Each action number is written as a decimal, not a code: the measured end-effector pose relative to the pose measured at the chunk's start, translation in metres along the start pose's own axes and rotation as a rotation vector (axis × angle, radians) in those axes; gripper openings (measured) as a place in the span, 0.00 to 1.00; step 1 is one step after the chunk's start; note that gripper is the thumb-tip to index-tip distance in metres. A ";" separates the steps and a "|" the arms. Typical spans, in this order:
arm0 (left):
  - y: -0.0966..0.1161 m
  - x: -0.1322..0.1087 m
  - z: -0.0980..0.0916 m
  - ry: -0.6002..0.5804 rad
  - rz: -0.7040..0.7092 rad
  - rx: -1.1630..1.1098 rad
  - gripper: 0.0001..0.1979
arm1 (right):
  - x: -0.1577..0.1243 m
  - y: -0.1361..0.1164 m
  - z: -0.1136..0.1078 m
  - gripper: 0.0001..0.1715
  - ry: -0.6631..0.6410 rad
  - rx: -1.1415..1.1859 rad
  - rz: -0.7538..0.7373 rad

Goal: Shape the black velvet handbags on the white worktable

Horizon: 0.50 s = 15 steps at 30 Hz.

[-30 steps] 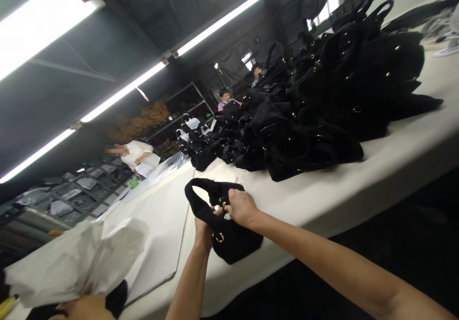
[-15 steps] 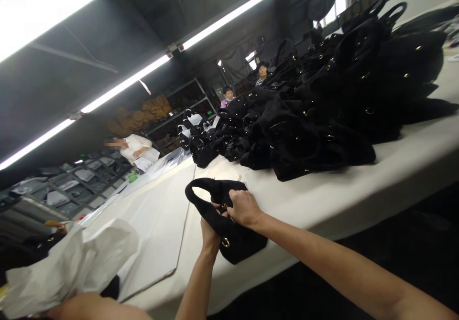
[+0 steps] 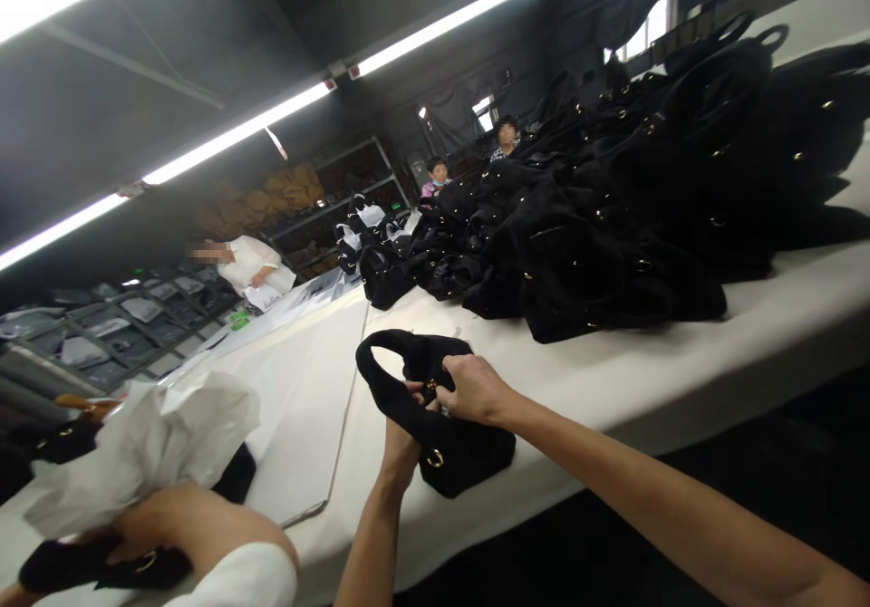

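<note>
The black handbag sits at the near edge of the white surface, gripped between my hands. My right hand is closed over its top by the handle; my left hand clasps it from below. Beyond them lies a pile of black bags; left, a co-worker's crumpled white paper.

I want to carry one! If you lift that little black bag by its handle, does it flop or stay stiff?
Probably floppy: the black bag sags and creases where the left hand and right hand grip it. It looks like soft fabric, so likely light and not slippery. Its handle holds a loop, so that part seems a bit firmer.
</note>
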<state>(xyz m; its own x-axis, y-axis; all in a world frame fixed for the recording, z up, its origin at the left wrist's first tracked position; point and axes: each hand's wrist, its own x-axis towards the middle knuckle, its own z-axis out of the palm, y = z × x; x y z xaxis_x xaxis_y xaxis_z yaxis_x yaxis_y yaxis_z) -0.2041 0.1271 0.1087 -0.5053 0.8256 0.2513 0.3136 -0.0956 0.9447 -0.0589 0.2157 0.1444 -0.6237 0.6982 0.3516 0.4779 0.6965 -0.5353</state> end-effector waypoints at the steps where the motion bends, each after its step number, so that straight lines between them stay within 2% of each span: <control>1: -0.003 0.001 0.000 0.000 0.003 -0.015 0.23 | 0.000 0.001 0.000 0.09 0.001 0.008 -0.004; 9: -0.011 0.001 0.004 0.024 0.063 -0.093 0.16 | 0.005 0.000 0.004 0.04 -0.008 -0.009 0.024; 15: -0.018 0.003 0.002 0.029 0.006 -0.146 0.17 | 0.008 0.000 0.004 0.04 -0.020 -0.043 0.035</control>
<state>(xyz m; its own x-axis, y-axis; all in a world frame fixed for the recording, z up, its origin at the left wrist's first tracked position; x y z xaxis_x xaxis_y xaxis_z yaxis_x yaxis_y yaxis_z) -0.2096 0.1323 0.0916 -0.5273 0.8085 0.2612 0.1972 -0.1825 0.9632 -0.0667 0.2211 0.1440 -0.6180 0.7190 0.3180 0.5254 0.6786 -0.5133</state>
